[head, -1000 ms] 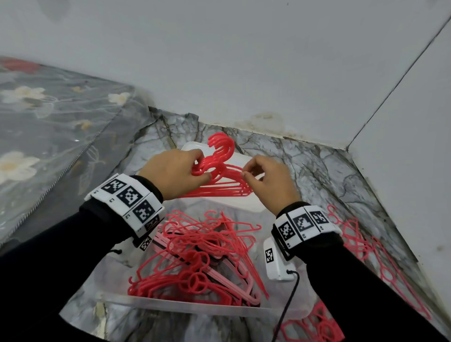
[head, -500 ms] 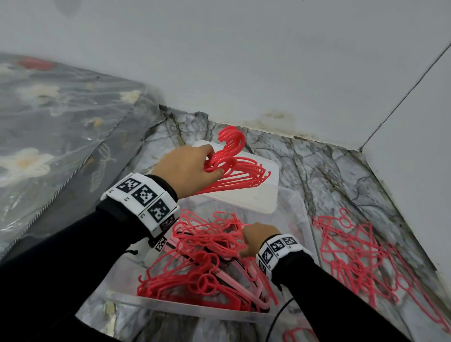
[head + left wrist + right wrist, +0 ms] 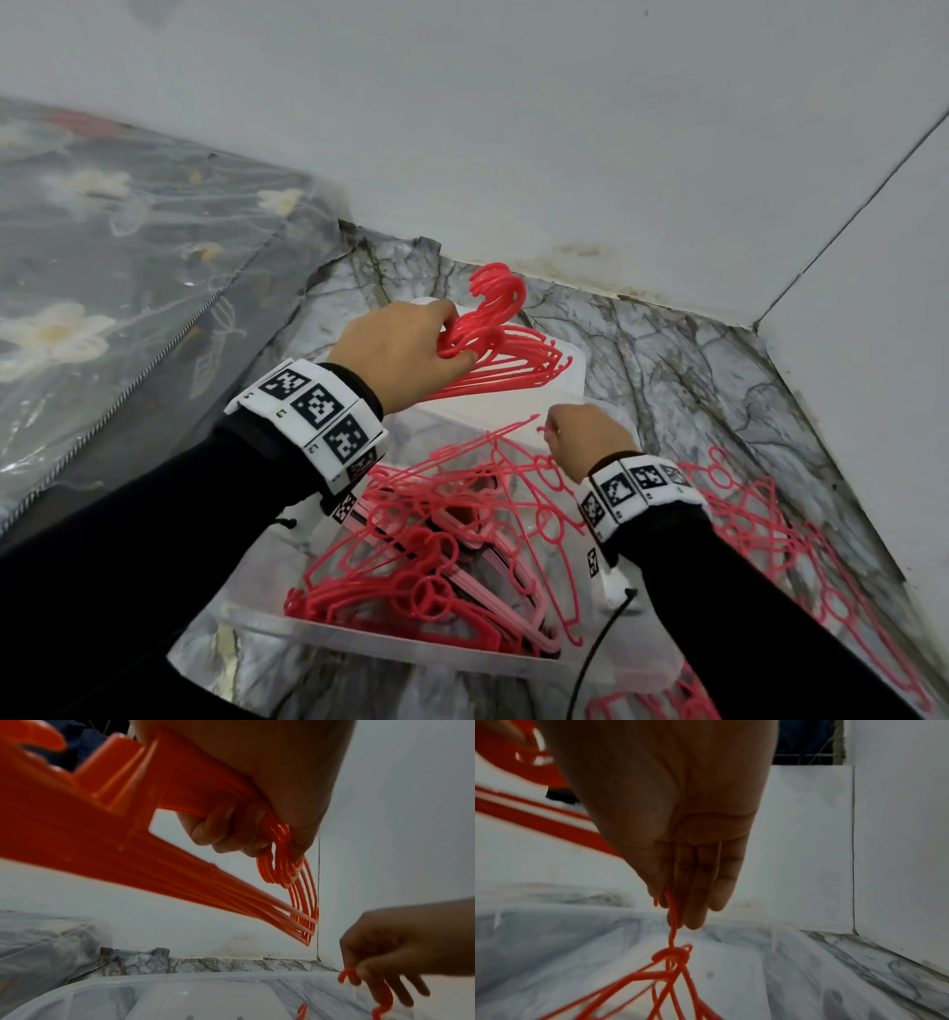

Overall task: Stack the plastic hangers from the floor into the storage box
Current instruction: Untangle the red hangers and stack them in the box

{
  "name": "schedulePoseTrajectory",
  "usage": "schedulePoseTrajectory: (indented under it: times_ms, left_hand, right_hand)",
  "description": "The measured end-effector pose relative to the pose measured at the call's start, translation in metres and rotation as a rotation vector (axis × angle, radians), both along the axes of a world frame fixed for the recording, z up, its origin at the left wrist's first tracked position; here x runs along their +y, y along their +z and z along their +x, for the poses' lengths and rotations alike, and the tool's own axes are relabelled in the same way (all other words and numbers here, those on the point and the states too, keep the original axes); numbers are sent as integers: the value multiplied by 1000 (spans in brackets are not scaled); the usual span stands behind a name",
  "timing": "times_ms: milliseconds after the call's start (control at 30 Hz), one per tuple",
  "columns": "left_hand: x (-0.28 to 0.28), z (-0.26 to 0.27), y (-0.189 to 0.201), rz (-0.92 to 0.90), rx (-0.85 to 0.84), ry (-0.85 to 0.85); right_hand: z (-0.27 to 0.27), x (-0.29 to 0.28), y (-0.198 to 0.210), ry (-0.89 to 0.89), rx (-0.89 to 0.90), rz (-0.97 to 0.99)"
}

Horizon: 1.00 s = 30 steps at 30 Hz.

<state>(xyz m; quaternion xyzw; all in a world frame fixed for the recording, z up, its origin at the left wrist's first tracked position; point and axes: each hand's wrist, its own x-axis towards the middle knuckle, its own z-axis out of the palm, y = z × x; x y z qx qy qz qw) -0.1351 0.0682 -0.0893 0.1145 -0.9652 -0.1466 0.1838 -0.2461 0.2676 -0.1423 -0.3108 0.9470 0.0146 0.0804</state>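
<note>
My left hand (image 3: 405,354) (image 3: 246,833) grips a neat bundle of several red plastic hangers (image 3: 493,349) (image 3: 128,833) by their necks, held above the far end of the clear storage box (image 3: 411,652). My right hand (image 3: 580,437) (image 3: 677,898) pinches the hook of a single red hanger (image 3: 493,462) (image 3: 672,953) between thumb and fingers and holds it up over the box. A tangled heap of red and pink hangers (image 3: 426,570) lies inside the box.
More red hangers (image 3: 760,529) lie on the marble-patterned floor to the right, by the white wall. A white lid (image 3: 524,401) sits beyond the box. A plastic-wrapped floral mattress (image 3: 102,257) lies at the left. The room corner (image 3: 755,324) is close ahead.
My right hand left the bundle, dropped to the heap in the box, and now lifts one hanger by its hook. The left hand kept the bundle raised.
</note>
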Motion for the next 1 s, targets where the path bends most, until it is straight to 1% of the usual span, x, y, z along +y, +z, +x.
schedulePoseTrajectory:
  times_ms: [167,333,433,567,633,733,800,900,1000]
  left_hand:
    - [-2,0,1,-4,17,38]
    - [0,1,5,27,54,73]
    - [2,2,7,32,69,89]
    - [2,4,11,44,132,126]
    - [2,4,12,76,177,134]
    - [3,3,12,122,203,123]
    - [3,3,10,110,192,108]
    - [2,2,9,90,202,108]
    - [-1,2,11,89,273,154]
  right_hand:
    - [-1,8,42,-13,47,-242]
    - [9,14,80,50,201,-425]
    - [12,19,97,53,300,-526]
    - [13,29,111,44,351,-684]
    - [12,33,111,63,325,-758]
    - [11,33,104,95,176,-839]
    - [9,33,100,92,118,-860]
    - [4,37,102,73,143,-946]
    - [0,41,107,14,176,-1049]
